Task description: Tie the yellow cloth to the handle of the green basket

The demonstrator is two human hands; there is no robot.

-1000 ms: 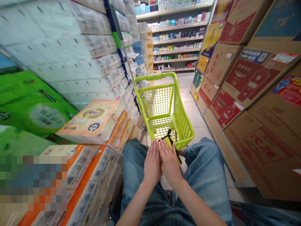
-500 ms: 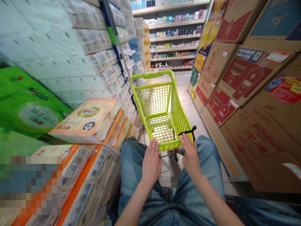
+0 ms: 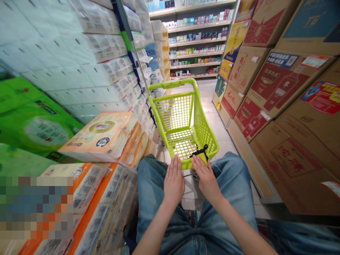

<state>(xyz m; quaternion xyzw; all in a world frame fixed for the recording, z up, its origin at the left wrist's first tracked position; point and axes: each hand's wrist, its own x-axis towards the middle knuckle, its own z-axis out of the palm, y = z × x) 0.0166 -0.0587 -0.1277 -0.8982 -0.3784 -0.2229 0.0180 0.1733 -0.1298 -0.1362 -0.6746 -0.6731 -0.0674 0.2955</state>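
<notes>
A small green cart (image 3: 205,131) stands on the floor (image 3: 212,109) in the middle of a shop aisle. Its handle is on the far side and its basket has nothing in it. A black strap (image 3: 199,152) lies over the near rim of the cart, a bit to the right.

The person sits low just behind the cart, with knees in blue jeans (image 3: 150,184) on both sides of it. Both hands reach out to the near rim. The left hand (image 3: 174,179) is flat, with the fingers straight and close together. Its grip is wide and holds nothing, and its fingertips are at the near left corner of the cart. The right hand (image 3: 205,179) is flat too, its grip wide and holding nothing. Its fingertips are right at the black strap, but I cannot tell if they touch it. The two hands are near each other with a small gap between them.

On the left are big stacks of packs: orange packs (image 3: 103,136) near the knee, green packs (image 3: 34,120) beside them, and white packs (image 3: 79,53) up high. On the right are brown boxes (image 3: 287,81) with red pictures. Far away at the end of the aisle are shelves (image 3: 196,35) full of small things.
</notes>
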